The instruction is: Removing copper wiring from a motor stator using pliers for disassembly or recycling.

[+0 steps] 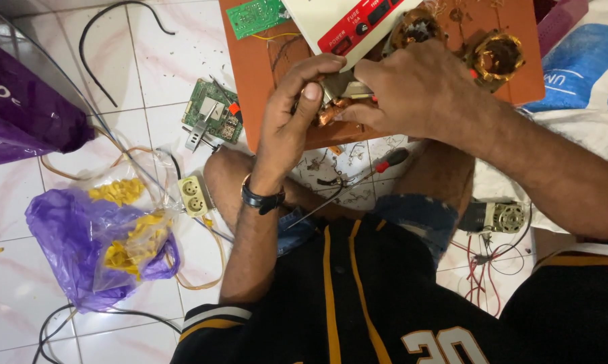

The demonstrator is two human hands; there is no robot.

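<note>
Sat cross-legged on a white tiled floor (21, 222), both hands up over the near edge of an orange board (263, 81). Left hand (292, 111), black watch (262, 200) on the wrist, curled shut around a small copper-wound part (336, 111), thumb pressed onto it from the near side. Right hand (411, 91) closed on the same part from the right, fingertips pinching its metal piece. Part held between the two hands just above the board's near edge, mostly hidden by fingers, so can't tell its exact shape. Farther back on the board: a white box with a red panel (347, 23), a green circuit board (257, 15) to its left, and a copper coil (498, 57) on the right. Off the board's left edge, a second circuit board (213, 111) flat on the tiles with a metal clip beside it. Red-handled screwdriver (378, 167) lying on the floor between the knees, just near of the board. Cream socket (194, 195) by the left knee. Purple bag (75, 236) with yellow bits inside at near left, another purple bag (21, 108) farther left. Small motor (499, 217) by the right knee with red wires (479, 266) tangled near of it. Black cables (102, 47) snaking across the far-left tiles. Blue and white sack (580, 67) at far right.
</note>
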